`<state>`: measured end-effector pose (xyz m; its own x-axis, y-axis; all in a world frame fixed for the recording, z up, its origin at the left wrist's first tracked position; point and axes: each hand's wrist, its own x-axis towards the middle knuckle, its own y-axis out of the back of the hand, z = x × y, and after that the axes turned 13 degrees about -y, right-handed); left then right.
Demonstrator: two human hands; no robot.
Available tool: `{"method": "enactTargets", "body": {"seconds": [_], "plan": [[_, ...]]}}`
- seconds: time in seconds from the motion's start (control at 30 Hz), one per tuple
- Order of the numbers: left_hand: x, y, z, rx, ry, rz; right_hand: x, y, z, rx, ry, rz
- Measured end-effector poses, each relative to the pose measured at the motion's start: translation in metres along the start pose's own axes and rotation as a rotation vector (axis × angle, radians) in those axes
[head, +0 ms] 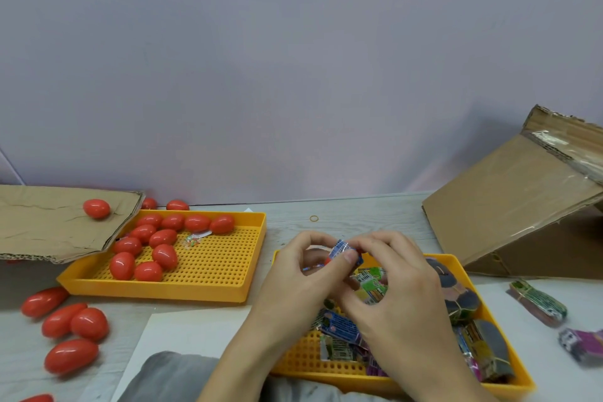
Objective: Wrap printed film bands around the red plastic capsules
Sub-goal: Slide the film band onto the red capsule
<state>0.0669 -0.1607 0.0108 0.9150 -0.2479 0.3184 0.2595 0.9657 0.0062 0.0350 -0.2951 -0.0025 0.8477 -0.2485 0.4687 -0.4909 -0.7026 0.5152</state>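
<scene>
Red capsule held in air above the near tray's far edge, mostly hidden. Blue printed film band sits around it. Left hand and right hand both pinch it with thumb and fingers, probably to seat the band. Loose bands below, within reach. Bare capsules wait in left tray on worktop.

red capsule mostly hidden by fingers, bottom-left capsule cut off by edge
</scene>
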Motion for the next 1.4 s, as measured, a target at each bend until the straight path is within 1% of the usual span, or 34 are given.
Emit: {"method": "enactTargets", "body": {"seconds": [0.1,0.27,0.47,0.6,0.7,0.8,0.9,1.0,1.13,1.3,1.4], "plan": [[0.0011,-0.0016,-0.0011,-0.030,-0.009,-0.054,-0.0008,-0.0002,-0.0009,0.015,0.023,-0.037],[0.0014,-0.0004,-0.0001,-0.208,0.110,-0.066,-0.0001,0.0011,-0.0014,0.076,-0.013,-0.038],[0.0010,-0.0017,0.0054,-0.418,0.204,-0.020,-0.0002,0.0017,-0.0036,0.101,-0.005,-0.071],[0.0006,-0.0032,0.0065,-0.474,0.238,-0.028,0.0001,0.0011,-0.0027,0.089,0.018,-0.030],[0.0010,-0.0047,0.0067,-0.498,0.263,-0.037,0.0001,-0.0007,-0.0031,0.126,0.021,-0.035],[-0.0004,-0.0042,0.0052,-0.496,0.273,-0.052,0.0001,-0.0017,-0.0027,0.176,0.017,-0.051],[-0.0004,-0.0029,0.0037,-0.480,0.286,-0.060,0.0000,-0.0007,-0.0019,0.161,0.009,-0.063],[0.0002,-0.0049,0.0017,-0.411,0.250,-0.057,0.0006,0.0008,-0.0026,0.160,-0.028,-0.081],[-0.0011,-0.0079,0.0047,-0.267,0.186,-0.132,0.0015,0.0025,-0.0029,0.133,-0.035,-0.068],[-0.0014,-0.0012,0.0021,-0.231,0.197,-0.187,0.0031,0.0047,0.0001,0.184,-0.083,-0.127],[-0.0016,-0.0017,0.0013,-0.212,0.187,-0.203,0.0037,0.0052,-0.0008,0.193,-0.079,-0.141]]}}
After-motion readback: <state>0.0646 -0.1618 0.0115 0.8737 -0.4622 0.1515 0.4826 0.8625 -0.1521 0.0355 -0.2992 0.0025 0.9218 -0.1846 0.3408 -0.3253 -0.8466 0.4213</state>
